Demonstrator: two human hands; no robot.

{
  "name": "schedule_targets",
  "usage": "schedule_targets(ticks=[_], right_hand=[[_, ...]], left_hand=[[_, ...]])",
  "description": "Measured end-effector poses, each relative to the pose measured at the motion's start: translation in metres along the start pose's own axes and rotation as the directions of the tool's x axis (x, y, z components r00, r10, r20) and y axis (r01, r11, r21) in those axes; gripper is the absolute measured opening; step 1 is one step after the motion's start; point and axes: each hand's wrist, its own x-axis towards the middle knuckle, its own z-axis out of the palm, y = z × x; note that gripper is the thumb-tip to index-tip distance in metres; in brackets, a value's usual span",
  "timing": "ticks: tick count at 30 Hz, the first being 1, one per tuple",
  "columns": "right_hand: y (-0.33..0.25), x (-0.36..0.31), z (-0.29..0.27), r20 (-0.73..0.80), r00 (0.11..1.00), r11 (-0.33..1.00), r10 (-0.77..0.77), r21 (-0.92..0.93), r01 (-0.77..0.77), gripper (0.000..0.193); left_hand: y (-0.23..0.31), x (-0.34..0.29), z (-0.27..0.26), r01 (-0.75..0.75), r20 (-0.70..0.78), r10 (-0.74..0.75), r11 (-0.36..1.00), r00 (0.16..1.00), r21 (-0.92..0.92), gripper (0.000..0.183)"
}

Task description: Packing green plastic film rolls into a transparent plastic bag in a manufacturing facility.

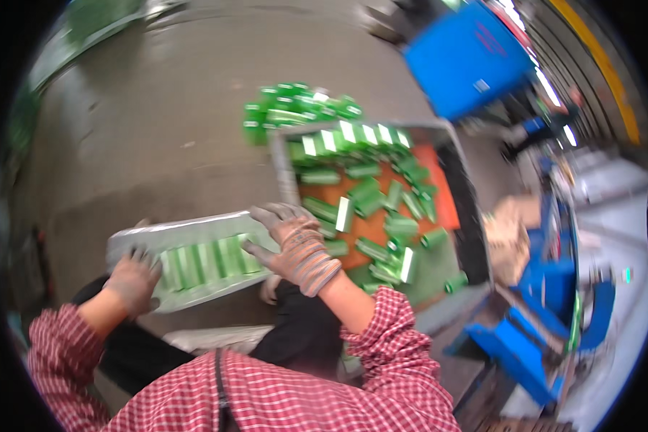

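On the person's lap, just above dark trousers, lies a clear plastic bag [194, 263] packed with a row of small green boxes [209, 261] standing side by side. The left hand [133, 279], in a grey work glove, grips the bag's left end with its fingers curled over the edge. The right hand [295, 241], also gloved in grey with striped cuff, rests on the bag's right end, fingers spread and pressing down on the plastic beside the last box; it is flat and open rather than closed around anything. Both forearms wear red-and-white checked sleeves.

Just right of the bag, touching or nearly touching the right hand, stands a grey crate [284, 165] with an orange bottom. Loose green boxes [381, 209] lie scattered inside it in all directions, and a neater row leans along its far wall. Beyond the crate's far left corner, a small heap of green boxes [295, 108] sits on the grey concrete floor [158, 122]. Farther off to the right are a blue bin [468, 57] and blue metal frames [540, 338], blurred by motion.
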Motion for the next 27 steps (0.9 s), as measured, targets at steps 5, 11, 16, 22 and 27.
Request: schedule_targets(ticks=[5, 11, 16, 22, 27], right_hand=[[0.163, -0.095, 0.007, -0.225, 0.839, 0.862, 0.495, 0.247, -0.443, 0.039], [0.431, -0.224, 0.015, -0.091, 0.269, 0.284, 0.959, 0.266, -0.921, 0.064], [0.561, -0.259, 0.044, 0.222, 0.024, -0.123, 0.975, 0.626, -0.770, 0.079], [0.591, -0.268, 0.082, 0.377, 0.185, -0.215, 0.908, 0.796, -0.565, 0.069], [0.550, -0.259, 0.093, 0.605, 0.224, -0.184, 0.764, 0.537, -0.823, 0.054]], left_hand=[[0.033, 0.055, -0.005, 0.011, 0.340, 0.035, 0.991, 0.940, -0.132, 0.040], [0.057, 0.115, -0.007, 0.009, 0.547, 0.084, 0.986, 0.833, -0.165, 0.052], [0.059, 0.138, -0.006, 0.079, 0.546, 0.096, 0.954, 0.833, -0.289, 0.050], [0.051, 0.149, -0.012, 0.224, 0.537, 0.032, 0.887, 0.843, -0.403, 0.036], [0.048, 0.153, -0.019, 0.290, 0.528, 0.001, 0.835, 0.849, -0.468, 0.033]])
